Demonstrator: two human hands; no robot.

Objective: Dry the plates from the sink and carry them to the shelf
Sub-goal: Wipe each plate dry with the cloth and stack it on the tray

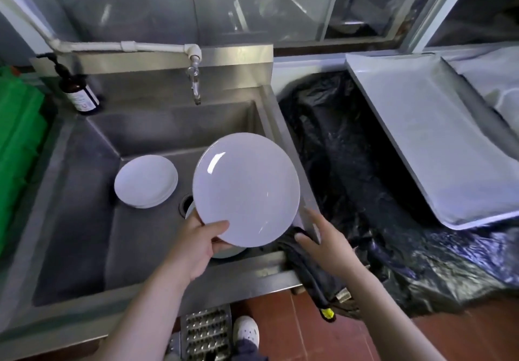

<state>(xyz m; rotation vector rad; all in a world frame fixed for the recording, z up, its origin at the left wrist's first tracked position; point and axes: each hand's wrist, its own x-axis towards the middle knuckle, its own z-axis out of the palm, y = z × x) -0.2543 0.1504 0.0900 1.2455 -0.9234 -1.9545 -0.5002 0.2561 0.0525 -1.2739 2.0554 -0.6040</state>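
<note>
White plate, lifted over the steel sink at its near right: my left hand pinches the near rim, thumb on top. My right hand, fingers spread, reaches onto the dark cloth draped over the sink's near-right corner. I judge drying barely begun; a stack of plates waits in the basin, left, and nothing is shelved.
</note>
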